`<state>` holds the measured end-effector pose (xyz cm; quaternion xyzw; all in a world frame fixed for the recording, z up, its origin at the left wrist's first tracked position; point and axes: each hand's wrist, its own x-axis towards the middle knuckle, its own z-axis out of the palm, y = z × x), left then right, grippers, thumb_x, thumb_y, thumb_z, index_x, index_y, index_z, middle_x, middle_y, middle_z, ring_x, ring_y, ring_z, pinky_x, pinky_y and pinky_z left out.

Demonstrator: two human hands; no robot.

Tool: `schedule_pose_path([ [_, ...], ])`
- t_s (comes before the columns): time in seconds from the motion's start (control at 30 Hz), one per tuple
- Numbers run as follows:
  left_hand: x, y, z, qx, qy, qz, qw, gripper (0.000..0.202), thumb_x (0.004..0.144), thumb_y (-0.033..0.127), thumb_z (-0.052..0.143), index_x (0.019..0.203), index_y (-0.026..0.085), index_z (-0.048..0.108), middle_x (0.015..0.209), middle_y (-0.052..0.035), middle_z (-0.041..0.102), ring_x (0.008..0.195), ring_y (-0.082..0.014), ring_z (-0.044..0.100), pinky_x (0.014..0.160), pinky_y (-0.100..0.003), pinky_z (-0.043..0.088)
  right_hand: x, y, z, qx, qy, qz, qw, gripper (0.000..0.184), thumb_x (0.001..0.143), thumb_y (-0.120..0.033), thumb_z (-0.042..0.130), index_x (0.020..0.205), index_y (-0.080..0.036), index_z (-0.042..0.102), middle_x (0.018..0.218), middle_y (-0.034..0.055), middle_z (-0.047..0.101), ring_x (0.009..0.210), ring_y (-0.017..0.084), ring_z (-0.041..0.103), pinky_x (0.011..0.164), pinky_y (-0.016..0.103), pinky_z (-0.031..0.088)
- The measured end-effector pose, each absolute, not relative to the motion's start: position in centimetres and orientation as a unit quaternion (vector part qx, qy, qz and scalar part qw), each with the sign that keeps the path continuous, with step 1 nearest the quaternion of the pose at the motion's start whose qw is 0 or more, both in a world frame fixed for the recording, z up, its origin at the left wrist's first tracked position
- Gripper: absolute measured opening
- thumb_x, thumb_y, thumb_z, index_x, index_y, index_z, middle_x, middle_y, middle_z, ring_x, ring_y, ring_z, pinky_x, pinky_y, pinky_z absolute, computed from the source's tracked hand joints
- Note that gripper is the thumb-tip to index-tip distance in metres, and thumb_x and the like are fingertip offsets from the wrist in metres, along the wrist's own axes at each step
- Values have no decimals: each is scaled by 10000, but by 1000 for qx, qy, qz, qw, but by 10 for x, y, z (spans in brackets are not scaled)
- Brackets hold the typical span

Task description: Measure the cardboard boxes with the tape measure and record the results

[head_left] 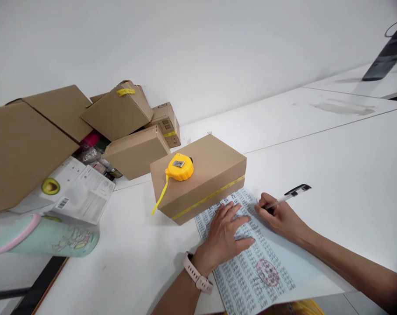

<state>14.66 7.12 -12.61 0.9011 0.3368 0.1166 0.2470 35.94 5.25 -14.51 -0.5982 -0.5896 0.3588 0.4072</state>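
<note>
My left hand [227, 229] lies flat with fingers spread on a printed sheet of paper [264, 267], holding it down on the white table [332, 175]. A pale pink watch sits on that wrist. My right hand [279, 214] grips a pen [288, 194] with a black cap, its tip on the sheet near the upper edge. Just behind both hands stands a closed cardboard box [205, 175] with yellow tape along its side. A yellow tape measure [179, 167] rests on the box's top, its strap hanging down the front.
Several cardboard boxes [119, 111] are piled at the back left against the white wall. A white printed carton [76, 188] and a mint and pink bottle [43, 234] lie at the left. A dark device [387, 54] leans at the far right.
</note>
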Motion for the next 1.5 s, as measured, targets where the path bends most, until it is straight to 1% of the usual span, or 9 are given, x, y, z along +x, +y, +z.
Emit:
schedule_pose_path([
  [0.17, 147, 71, -125, 899, 339, 117, 251, 537, 843, 412, 709, 1331, 223, 591, 1556, -100, 394, 1475, -277, 272, 1221, -473, 221, 361, 52, -146, -597, -595, 357, 402, 308, 845, -435, 565, 675, -241, 397, 562, -63, 324, 520, 113, 303, 469, 260, 261],
  [0.33, 148, 70, -125, 897, 342, 119, 253, 545, 832, 413, 723, 1326, 221, 599, 1550, -101, 403, 1472, -279, 277, 1222, -472, 218, 363, 51, -148, -603, -588, 350, 410, 280, 869, -419, 542, 695, -238, 418, 585, -56, 354, 535, 115, 312, 481, 263, 273],
  [0.47, 148, 72, -126, 898, 339, 122, 252, 543, 832, 415, 722, 1325, 220, 601, 1546, -103, 410, 1471, -277, 280, 1223, -470, 214, 362, 51, -149, -603, -598, 341, 404, 291, 877, -426, 536, 695, -241, 403, 580, -63, 330, 528, 116, 311, 476, 264, 265],
  [0.67, 148, 71, -124, 896, 343, 116, 258, 547, 833, 408, 719, 1330, 213, 600, 1552, -103, 401, 1472, -273, 276, 1225, -465, 207, 361, 52, -147, -601, -604, 335, 402, 281, 885, -410, 532, 700, -238, 408, 590, -59, 352, 534, 114, 324, 483, 262, 273],
  [0.87, 148, 69, -126, 897, 341, 121, 252, 544, 835, 411, 718, 1331, 226, 595, 1553, -90, 402, 1477, -258, 266, 1226, -451, 209, 360, 51, -144, -603, -602, 336, 400, 282, 870, -418, 539, 692, -241, 412, 582, -58, 355, 530, 118, 321, 480, 263, 277],
  [1.0, 147, 70, -127, 898, 342, 120, 249, 541, 839, 422, 713, 1332, 235, 592, 1554, -85, 401, 1477, -258, 267, 1225, -453, 214, 360, 51, -145, -607, -602, 331, 400, 280, 869, -428, 530, 692, -241, 419, 587, -53, 381, 527, 121, 334, 482, 269, 283],
  [1.23, 148, 71, -126, 899, 341, 118, 249, 543, 840, 423, 710, 1333, 229, 591, 1553, -94, 401, 1476, -264, 270, 1222, -466, 216, 361, 51, -144, -606, -598, 342, 398, 285, 858, -427, 541, 686, -240, 412, 576, -51, 381, 534, 121, 332, 485, 269, 286],
  [1.37, 147, 70, -125, 898, 340, 119, 253, 546, 840, 420, 710, 1338, 231, 587, 1557, -94, 394, 1479, -261, 264, 1227, -464, 202, 360, 51, -142, -607, -591, 348, 402, 297, 852, -433, 550, 677, -239, 410, 562, -56, 353, 526, 117, 315, 472, 264, 274],
  [1.5, 147, 69, -125, 896, 342, 120, 255, 541, 842, 418, 709, 1336, 231, 591, 1557, -87, 396, 1479, -257, 262, 1229, -453, 201, 361, 51, -142, -607, -594, 340, 405, 293, 852, -428, 554, 677, -235, 419, 573, -47, 391, 526, 114, 331, 470, 261, 280],
])
